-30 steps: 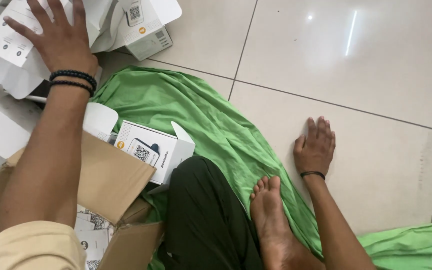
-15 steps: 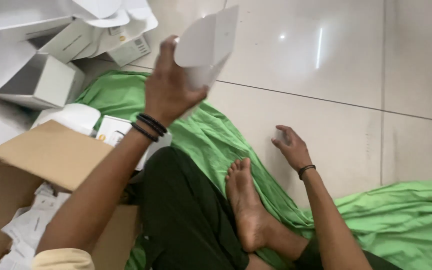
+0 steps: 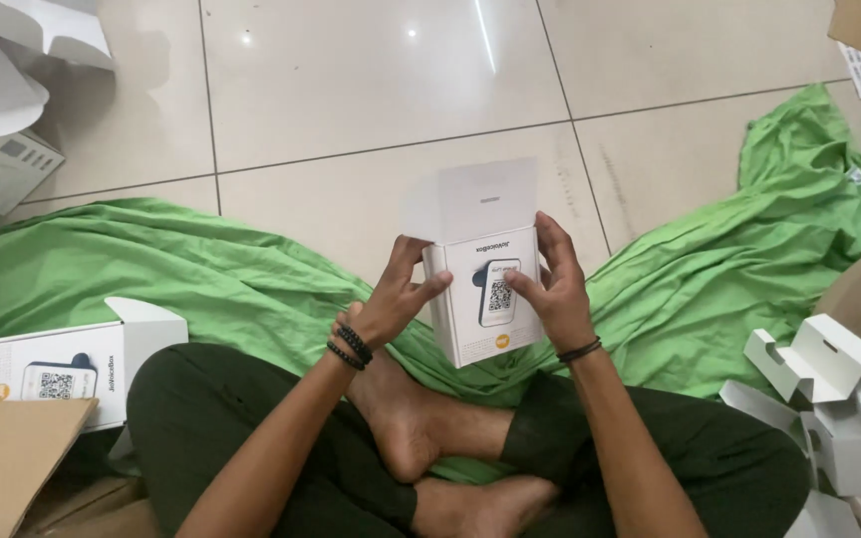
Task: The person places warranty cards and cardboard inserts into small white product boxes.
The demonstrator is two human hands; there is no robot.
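Note:
I hold a small white carton (image 3: 478, 299) upright in front of me over my crossed legs, its top flap standing open. The front face shows a picture of a device with a square code pattern. My left hand (image 3: 396, 294) grips the carton's left side, with dark bead bracelets on that wrist. On the right side my right hand (image 3: 553, 284) clasps it, thumb lying across the front face, a thin dark band on the wrist.
A green cloth (image 3: 221, 269) is spread on the tiled floor (image 3: 351, 100) under me. A similar white carton (image 3: 72, 364) lies at left beside a brown cardboard box (image 3: 7, 453). Empty white cartons pile at upper left (image 3: 2, 120) and lower right (image 3: 829, 399).
My left hand brought the white carton from the pile at left to the middle. My right hand left the floor and took hold of it. My view turned right.

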